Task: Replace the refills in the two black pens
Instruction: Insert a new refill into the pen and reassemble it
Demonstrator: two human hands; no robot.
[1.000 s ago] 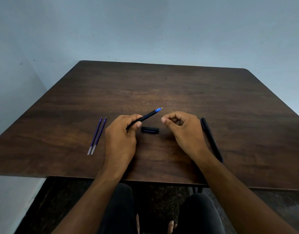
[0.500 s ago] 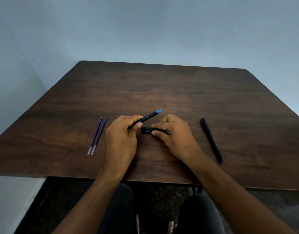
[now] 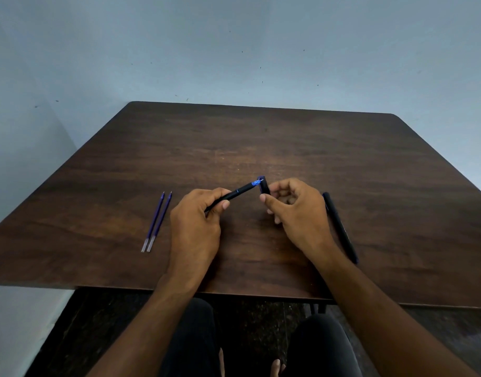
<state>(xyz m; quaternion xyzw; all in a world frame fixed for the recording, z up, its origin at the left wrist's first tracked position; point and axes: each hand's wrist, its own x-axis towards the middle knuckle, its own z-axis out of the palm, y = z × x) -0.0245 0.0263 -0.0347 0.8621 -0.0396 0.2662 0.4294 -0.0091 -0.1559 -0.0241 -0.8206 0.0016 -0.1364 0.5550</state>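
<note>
My left hand (image 3: 195,224) grips an uncapped black pen (image 3: 238,192) with its blue tip pointing up and right. My right hand (image 3: 296,213) pinches the black pen cap (image 3: 264,185) and holds it lifted, its mouth close to the pen's tip. A second black pen (image 3: 341,228), capped, lies on the table just right of my right hand, partly hidden by the wrist. Two blue refills (image 3: 157,221) lie side by side on the table left of my left hand.
The dark wooden table (image 3: 261,142) stands against a pale blue wall. Its near edge runs just above my knees, with a dark floor below.
My right hand picked the cap up off the table and raised it to the pen's tip. My left hand kept holding the pen, lifting it slightly.
</note>
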